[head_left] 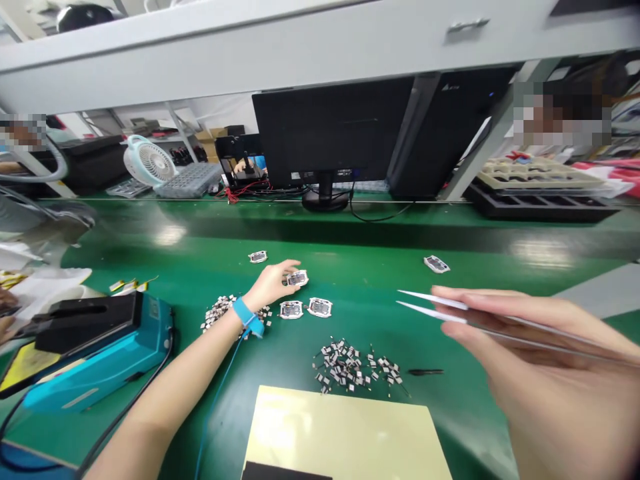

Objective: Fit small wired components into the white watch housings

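Observation:
With a blue wrist strap (pixel 249 317) on its wrist, my left hand (pixel 273 283) grips a small white-framed circuit board (pixel 297 279) over the green mat. Two similar boards, one (pixel 291 309) and another (pixel 320 307), lie side by side just in front of it. My right hand (pixel 530 347) pinches a pair of tweezers (pixel 435 308) whose white tips stand apart, pointing left with nothing between them. A pile of small silvery parts (pixel 220 313) is partly hidden behind my left wrist. Small parts with dark leads (pixel 350 365) are heaped nearer the middle, beside dark tweezers (pixel 426 372).
A yellow sheet (pixel 345 433) lies at the front edge. On the left stands a blue and black machine (pixel 110 353) with cables. Single boards lie farther back, left (pixel 258 257) and right (pixel 437 264). A monitor (pixel 330 133) and black trays (pixel 540 205) stand behind. Other people are at both sides.

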Demonstrator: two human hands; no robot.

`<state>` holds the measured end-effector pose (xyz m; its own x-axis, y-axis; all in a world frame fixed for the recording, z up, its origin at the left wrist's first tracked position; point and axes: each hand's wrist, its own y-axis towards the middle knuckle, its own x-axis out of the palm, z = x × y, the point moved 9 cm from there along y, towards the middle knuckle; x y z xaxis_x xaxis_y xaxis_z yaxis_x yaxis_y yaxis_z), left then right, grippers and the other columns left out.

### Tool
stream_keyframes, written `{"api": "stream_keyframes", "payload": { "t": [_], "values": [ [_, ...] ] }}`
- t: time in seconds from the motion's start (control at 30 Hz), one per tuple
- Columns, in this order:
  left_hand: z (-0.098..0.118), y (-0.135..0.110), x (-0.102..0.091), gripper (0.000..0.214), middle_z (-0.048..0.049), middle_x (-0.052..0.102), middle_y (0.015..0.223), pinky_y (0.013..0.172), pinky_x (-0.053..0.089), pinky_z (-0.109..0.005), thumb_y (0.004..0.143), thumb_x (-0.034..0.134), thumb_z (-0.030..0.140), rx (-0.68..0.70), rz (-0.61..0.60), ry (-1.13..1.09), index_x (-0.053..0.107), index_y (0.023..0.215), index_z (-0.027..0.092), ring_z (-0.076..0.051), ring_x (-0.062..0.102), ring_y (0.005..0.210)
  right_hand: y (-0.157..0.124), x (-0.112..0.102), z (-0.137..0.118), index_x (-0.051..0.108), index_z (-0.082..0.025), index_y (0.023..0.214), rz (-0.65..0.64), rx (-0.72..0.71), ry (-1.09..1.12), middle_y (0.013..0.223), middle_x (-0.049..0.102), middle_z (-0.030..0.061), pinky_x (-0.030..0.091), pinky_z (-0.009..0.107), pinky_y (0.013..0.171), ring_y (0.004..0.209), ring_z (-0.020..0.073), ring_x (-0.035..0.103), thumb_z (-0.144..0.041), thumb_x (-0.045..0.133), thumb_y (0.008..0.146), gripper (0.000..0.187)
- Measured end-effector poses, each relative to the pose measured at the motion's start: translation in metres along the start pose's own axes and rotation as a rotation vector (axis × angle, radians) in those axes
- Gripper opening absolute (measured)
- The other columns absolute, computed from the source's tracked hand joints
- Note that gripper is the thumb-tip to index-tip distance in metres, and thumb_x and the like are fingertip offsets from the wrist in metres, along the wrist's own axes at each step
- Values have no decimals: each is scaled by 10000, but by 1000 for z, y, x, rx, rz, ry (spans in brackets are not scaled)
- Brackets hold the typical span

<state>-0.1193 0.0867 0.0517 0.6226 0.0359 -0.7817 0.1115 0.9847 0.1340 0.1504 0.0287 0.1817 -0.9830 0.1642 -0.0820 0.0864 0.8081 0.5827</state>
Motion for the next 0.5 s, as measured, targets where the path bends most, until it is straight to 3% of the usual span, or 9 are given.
{"api": "stream_keyframes", "payload": {
  "t": [0.1, 0.2, 0.27, 0.37, 0.5],
  "values": [
    [56, -16, -16, 609, -51, 550, 1114, 874, 468, -300, 743, 575, 232, 59, 84, -114, 252, 1260, 212, -158, 540, 1009, -3, 16, -8, 620, -212, 735, -65, 42, 28, 759, 653, -37, 547, 151, 658, 710, 92, 625, -117, 683, 618, 163],
    [121, -39, -28, 679, -26, 561, 1117, 890, 458, -248, 695, 623, 178, 222, 132, -319, 263, 1268, 233, -144, 554, 993, -8, 25, -5, 610, -229, 760, -210, 23, 83, 800, 655, -54, 540, 115, 652, 750, 81, 626, -123, 689, 617, 194],
    [149, -53, -28, 680, -17, 571, 1108, 884, 459, -229, 693, 627, 171, 297, 117, -368, 274, 1272, 238, -141, 561, 983, -13, 31, -3, 608, -239, 792, -340, 2, 105, 845, 654, -50, 543, 122, 652, 756, 85, 627, -139, 694, 620, 218],
    [161, -66, -29, 711, 2, 577, 1105, 880, 461, -238, 683, 639, 161, 317, 135, -352, 264, 1277, 273, -157, 554, 1005, -17, 34, -5, 602, -247, 811, -458, -20, 98, 864, 652, -46, 544, 138, 664, 758, 94, 628, -155, 698, 622, 231],
    [164, -75, -32, 701, 6, 578, 1108, 878, 456, -262, 680, 656, 174, 336, 172, -346, 281, 1260, 293, -177, 546, 1025, -17, 35, -11, 602, -259, 824, -506, -15, 108, 854, 655, -55, 539, 134, 670, 749, 91, 629, -156, 704, 614, 255]
  ]
}}
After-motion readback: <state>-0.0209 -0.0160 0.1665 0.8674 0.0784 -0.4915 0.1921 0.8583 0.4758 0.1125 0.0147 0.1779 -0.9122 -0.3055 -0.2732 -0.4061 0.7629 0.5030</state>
